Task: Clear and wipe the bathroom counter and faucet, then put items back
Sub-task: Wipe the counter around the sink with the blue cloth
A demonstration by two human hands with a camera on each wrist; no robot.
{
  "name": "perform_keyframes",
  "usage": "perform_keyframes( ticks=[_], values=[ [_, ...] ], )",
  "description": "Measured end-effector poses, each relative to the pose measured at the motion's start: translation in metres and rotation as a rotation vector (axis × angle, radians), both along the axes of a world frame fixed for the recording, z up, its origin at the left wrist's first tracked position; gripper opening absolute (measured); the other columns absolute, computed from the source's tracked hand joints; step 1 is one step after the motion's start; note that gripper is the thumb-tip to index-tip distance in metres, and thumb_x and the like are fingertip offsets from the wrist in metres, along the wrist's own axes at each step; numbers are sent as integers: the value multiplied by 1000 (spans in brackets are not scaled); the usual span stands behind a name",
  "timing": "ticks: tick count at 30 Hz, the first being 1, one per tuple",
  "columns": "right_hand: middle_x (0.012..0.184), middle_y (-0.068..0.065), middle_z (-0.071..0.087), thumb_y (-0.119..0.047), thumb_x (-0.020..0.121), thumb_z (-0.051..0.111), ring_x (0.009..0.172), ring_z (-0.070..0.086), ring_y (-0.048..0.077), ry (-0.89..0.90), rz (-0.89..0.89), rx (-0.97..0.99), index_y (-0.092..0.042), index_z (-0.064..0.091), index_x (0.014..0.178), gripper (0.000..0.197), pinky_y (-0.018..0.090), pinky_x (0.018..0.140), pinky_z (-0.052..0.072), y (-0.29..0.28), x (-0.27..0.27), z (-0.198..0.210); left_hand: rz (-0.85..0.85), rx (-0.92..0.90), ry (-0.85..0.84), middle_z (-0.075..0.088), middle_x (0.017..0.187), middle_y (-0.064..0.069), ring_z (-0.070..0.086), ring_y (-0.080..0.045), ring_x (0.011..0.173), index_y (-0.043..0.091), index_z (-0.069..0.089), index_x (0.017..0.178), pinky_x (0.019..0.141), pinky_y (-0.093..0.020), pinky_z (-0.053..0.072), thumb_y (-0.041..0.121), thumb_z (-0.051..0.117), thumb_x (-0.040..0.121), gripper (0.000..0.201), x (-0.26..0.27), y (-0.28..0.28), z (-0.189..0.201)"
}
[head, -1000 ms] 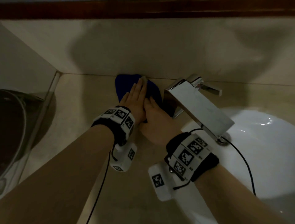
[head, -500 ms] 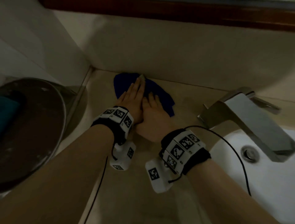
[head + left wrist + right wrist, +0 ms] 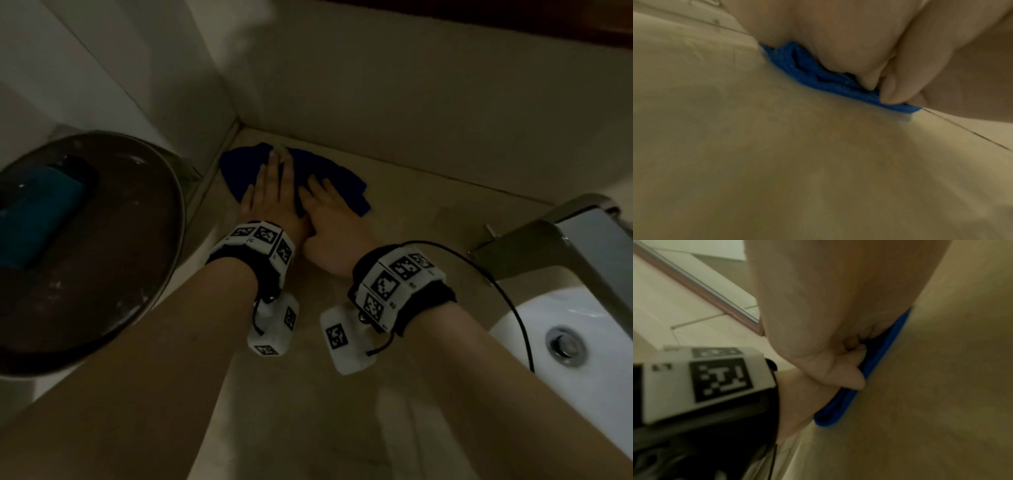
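Observation:
A dark blue cloth point(image 3: 239, 168) lies flat on the beige counter point(image 3: 342, 411) in the back left corner, against the wall. My left hand point(image 3: 270, 192) presses on it with straight fingers. Beside it, my right hand point(image 3: 329, 212) also lies flat on the cloth, thumbs nearly touching. The left wrist view shows the cloth point(image 3: 813, 74) bunched under the palm. In the right wrist view the cloth point(image 3: 879, 356) is a thin blue edge under the hand. The chrome faucet point(image 3: 575, 246) stands at the right, over the white basin point(image 3: 548, 318).
A dark round bowl point(image 3: 102, 308) with a teal object point(image 3: 37, 219) inside sits left of the counter, beyond a glass edge. The basin drain point(image 3: 565, 346) shows at the right. A black cable point(image 3: 496, 274) loops from my right wrist.
Both hands slid the cloth left along the back wall, away from the faucet into the corner. The head view has turned left, bringing the dark bowl into sight.

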State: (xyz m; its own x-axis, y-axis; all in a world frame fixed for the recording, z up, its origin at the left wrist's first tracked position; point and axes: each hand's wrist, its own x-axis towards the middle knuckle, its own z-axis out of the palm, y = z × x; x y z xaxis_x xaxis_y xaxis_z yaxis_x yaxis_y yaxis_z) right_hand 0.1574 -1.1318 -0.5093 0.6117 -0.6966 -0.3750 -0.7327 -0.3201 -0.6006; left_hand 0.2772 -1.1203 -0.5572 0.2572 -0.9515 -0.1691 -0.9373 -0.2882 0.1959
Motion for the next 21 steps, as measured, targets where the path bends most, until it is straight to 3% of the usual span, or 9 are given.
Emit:
perform_keyframes(
  ticks=[5, 9, 14, 21],
  values=[
    [160, 8, -5, -12, 88, 52, 147, -7, 22, 3, 13, -14, -10, 5, 153, 80, 29, 117, 0, 19, -5, 1, 17, -17, -21, -15, 159, 1, -5, -16, 147, 23, -12, 150, 118, -35, 0, 47, 11, 81, 77, -8, 22, 0],
    [160, 9, -5, -9, 90, 51, 147, -6, 23, 14, 46, -49, -10, 5, 153, 78, 28, 117, 0, 44, -14, 3, 6, -7, -25, -16, 159, -1, -6, -17, 147, 20, -13, 150, 117, -36, -1, 42, 18, 84, 76, -16, 51, 3],
    [161, 6, -4, -2, 89, 50, 148, -5, 21, 11, 75, -41, -12, 6, 153, 78, 28, 118, 3, 78, -31, -1, 20, 80, -27, -22, 157, 0, -9, -17, 147, 21, -18, 149, 118, -36, 0, 51, 17, 76, 87, -33, 90, 7],
    [161, 2, -6, -1, 89, 48, 148, -6, 19, 14, 78, -9, -15, 6, 153, 78, 30, 118, 5, 148, -72, 6, 23, 154, -17, -25, 156, -2, -10, -19, 147, 19, -22, 147, 118, -38, 1, 49, 28, 89, 83, -74, 160, 20]
  ],
)
